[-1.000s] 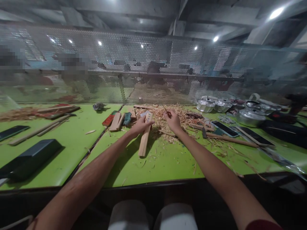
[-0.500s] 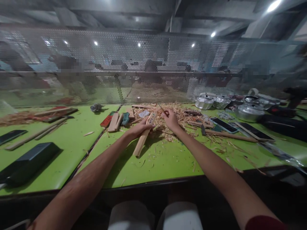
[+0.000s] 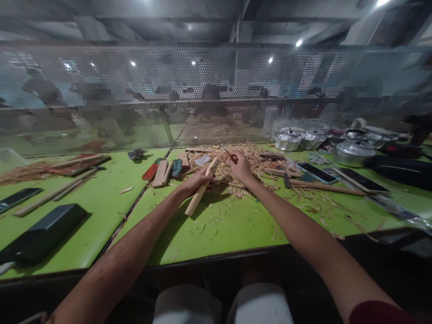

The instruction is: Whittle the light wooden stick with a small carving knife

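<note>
My left hand (image 3: 198, 181) is closed round the middle of a pale, squared piece of wood (image 3: 195, 201). The wood slants over the green table, its lower end towards me, and small dark marks show near its upper end. Just to the right, my right hand (image 3: 240, 166) pinches a thin, pencil-like tool (image 3: 228, 153) that points up and left; its exact kind is too small to tell. The tool and the wood are apart. Behind both hands lies a heap of wood shavings (image 3: 251, 150).
Wood blocks (image 3: 159, 173) and a red piece (image 3: 150, 171) lie left of my hands. To the right are a hammer (image 3: 324, 185), phones (image 3: 316, 172) and metal pots (image 3: 354, 154). A dark box (image 3: 50, 231) stands at left; a perforated screen (image 3: 216, 121) runs behind.
My left hand has turned the wood about its length, so a narrower side with fewer marks faces me. Its lower end has shifted slightly up and left. The right hand has hardly moved.
</note>
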{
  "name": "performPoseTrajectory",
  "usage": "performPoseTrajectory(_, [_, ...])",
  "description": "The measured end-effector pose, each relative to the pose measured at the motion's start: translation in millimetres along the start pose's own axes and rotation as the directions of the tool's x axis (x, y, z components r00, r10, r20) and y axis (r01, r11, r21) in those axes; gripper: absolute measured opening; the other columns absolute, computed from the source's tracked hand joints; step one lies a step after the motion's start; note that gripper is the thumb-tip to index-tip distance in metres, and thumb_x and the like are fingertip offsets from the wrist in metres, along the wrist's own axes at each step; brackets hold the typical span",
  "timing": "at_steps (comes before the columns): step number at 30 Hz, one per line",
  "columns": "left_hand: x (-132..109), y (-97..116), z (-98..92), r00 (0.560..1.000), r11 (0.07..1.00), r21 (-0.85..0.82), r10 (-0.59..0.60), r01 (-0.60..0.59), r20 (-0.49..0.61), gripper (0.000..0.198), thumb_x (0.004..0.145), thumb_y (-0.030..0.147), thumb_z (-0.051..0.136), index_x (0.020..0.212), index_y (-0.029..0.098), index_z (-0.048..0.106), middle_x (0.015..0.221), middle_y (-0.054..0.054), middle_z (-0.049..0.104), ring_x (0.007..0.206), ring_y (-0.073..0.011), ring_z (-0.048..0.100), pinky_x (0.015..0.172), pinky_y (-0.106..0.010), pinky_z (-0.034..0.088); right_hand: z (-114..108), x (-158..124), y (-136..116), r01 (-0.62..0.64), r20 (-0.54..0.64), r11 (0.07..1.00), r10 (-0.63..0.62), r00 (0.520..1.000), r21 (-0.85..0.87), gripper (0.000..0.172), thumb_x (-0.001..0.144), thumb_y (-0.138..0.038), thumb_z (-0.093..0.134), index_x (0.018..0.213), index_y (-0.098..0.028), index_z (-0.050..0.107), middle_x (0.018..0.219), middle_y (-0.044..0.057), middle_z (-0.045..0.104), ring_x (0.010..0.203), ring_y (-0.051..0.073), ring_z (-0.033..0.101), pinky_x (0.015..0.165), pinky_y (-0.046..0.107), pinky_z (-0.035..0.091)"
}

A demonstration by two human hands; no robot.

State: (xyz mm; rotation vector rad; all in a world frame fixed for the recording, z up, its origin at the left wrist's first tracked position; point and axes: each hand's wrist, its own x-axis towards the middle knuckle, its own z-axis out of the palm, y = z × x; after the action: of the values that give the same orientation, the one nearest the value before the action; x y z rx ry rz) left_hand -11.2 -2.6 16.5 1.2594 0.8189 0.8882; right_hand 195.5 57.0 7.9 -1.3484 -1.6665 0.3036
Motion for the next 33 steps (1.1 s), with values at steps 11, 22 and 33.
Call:
performPoseTrajectory(11, [12, -5, -5.0, 0.986, 0.977, 0.207, 0.080, -0.048, -0.149, 0.052, 0.068, 0.018, 0.079, 0.117, 0.010, 0.064, 0.062, 0.006, 0.052, 0.048, -0.0086, 0.047, 0.044, -0.022, 0.038, -8, -12, -21, 0.090, 0.095, 0.995, -0.084, 0.992, -0.050, 0.025, 0.099, -0.032, 0.060, 0.105, -0.014, 0.076, 0.095, 0.007, 0.076, 0.081, 0.018, 0.065, 0.074, 0.026, 0.045])
performPoseTrajectory(22, [10, -1, -2.7, 0.979, 0.999, 0.007, 0.048, -0.048, -0.197, 0.063, 0.066, 0.023, 0.090, 0.113, 0.022, 0.048, 0.066, 0.010, 0.052, 0.048, -0.0060, 0.047, 0.042, -0.017, 0.033, -4, -19, -22, 0.233, 0.210, 0.969, -0.246, 0.946, 0.084, 0.024, 0.097, -0.030, 0.064, 0.108, -0.017, 0.081, 0.108, 0.008, 0.081, 0.096, 0.021, 0.072, 0.087, 0.029, 0.052])
performPoseTrajectory(33, [6, 9, 0.8, 0.997, 0.991, -0.125, 0.047, -0.054, -0.055, 0.055, 0.065, 0.012, 0.087, 0.096, 0.022, 0.043, 0.058, 0.013, 0.044, 0.040, -0.0009, 0.035, 0.040, -0.015, 0.020, -8, -20, -26, 0.393, 0.308, 0.916, -0.354, 0.883, -0.076, 0.027, 0.101, -0.028, 0.063, 0.117, -0.019, 0.083, 0.115, 0.009, 0.080, 0.101, 0.021, 0.073, 0.088, 0.030, 0.051])
